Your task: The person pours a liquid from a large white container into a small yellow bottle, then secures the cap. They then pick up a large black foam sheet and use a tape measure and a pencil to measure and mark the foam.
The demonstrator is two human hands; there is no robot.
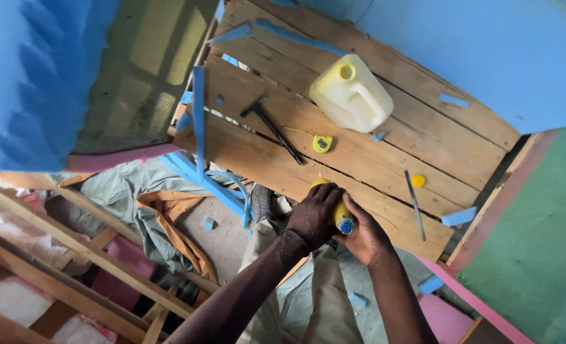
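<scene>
My left hand (313,215) is wrapped over the top of a small yellow bottle (341,215), fingers clenched around its body, and my right hand (364,239) grips the same bottle from below, thumb and fingers closed near its blue cap (346,226). The bottle sits between both palms, right at the near edge of the wooden workbench (385,159), roughly midway along that edge. Most of the bottle is hidden under my fingers, so I can't tell whether the cap is tight or loose. Further in on the planks lies a hammer (273,129) with a dark handle, angled toward the near edge, and just beside its handle end sits a yellow tape measure (322,143). Toward the far edge a pale yellow plastic jerrycan (350,93) lies on its side, its mouth uncapped. Near the right end of the bench a thin metal rod (414,204) lies across the boards, with a small yellow lid (418,180) close to its upper end. Scraps and strips of blue foam (198,121) are scattered over the planks and hang off the left edge. Below the bench I see grey-green cloth (123,185) on the floor and a bare wooden frame (72,255) off to the left.
</scene>
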